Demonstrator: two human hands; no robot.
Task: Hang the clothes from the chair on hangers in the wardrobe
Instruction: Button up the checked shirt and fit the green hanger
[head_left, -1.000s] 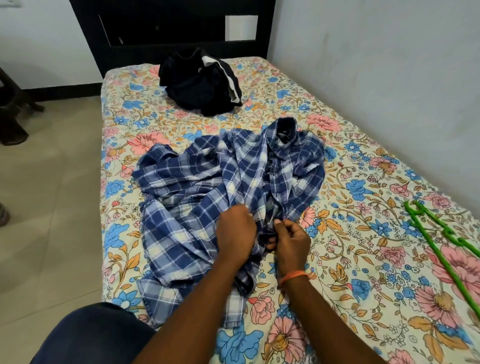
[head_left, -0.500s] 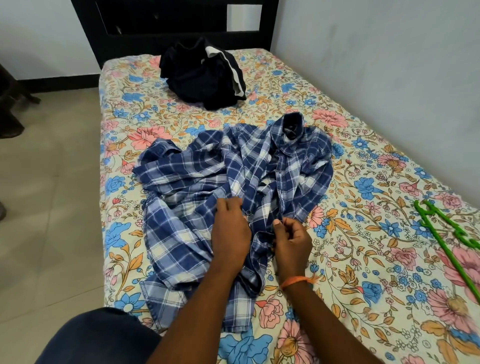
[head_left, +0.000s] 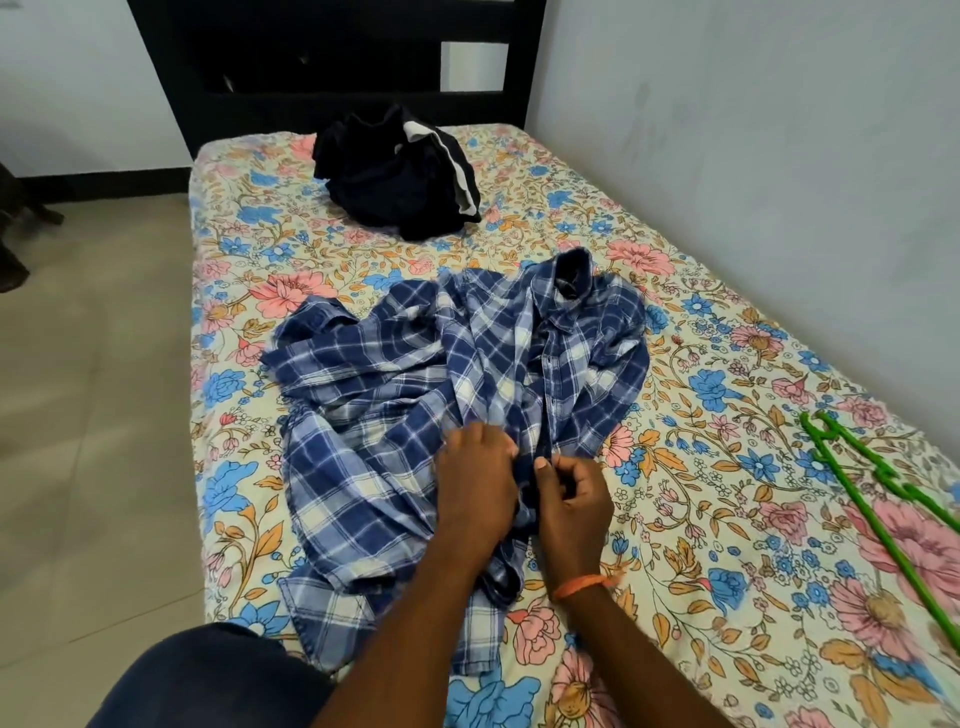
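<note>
Lying crumpled on the flower-printed bed, the blue-and-white checked cotton shirt runs lengthwise from the near edge toward the headboard end, its dark-lined collar pointing to the far end and its hem hanging close to the near edge. The button placket runs down the shirt's long axis, slightly right of its middle. The left hand rests knuckles-up on the cloth beside the placket with its fingers curled into the fabric, grasping a fold. The right hand, with an orange thread band at the wrist, pinches the placket edge between thumb and bent fingers; the two hands almost touch. A heap of black clothing with a white stripe sits well apart, near the headboard end. Thin green plastic hangers lie along the bed's right edge, slanting toward the near right corner.
</note>
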